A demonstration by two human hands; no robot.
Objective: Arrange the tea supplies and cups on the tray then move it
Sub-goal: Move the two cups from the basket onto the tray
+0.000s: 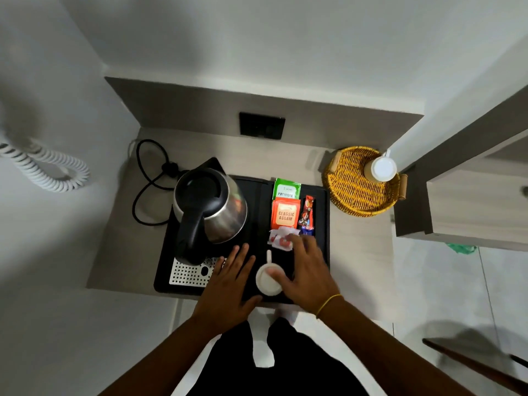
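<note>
A black tray (pixel 257 195) lies on the counter. On it stand a steel kettle (pixel 210 207), a green tea packet (pixel 286 188), an orange Classic Assam packet (pixel 285 214), a red sachet (pixel 308 211), white sachets (pixel 281 238) and a white cup (pixel 267 281). My right hand (pixel 305 270) rests over the cup's right side, thumb on its rim, fingertips beside the white sachets. My left hand (pixel 228 284) lies flat with fingers spread on the tray, left of the cup. A second white cup (pixel 381 168) sits in the yellow wicker basket (pixel 354 192).
The kettle's black cord (pixel 148 178) loops on the counter at the left. A black wall socket (pixel 262 125) is behind the tray. A cabinet (pixel 471 207) juts out on the right, and a coiled white cord (pixel 48 167) hangs on the left wall.
</note>
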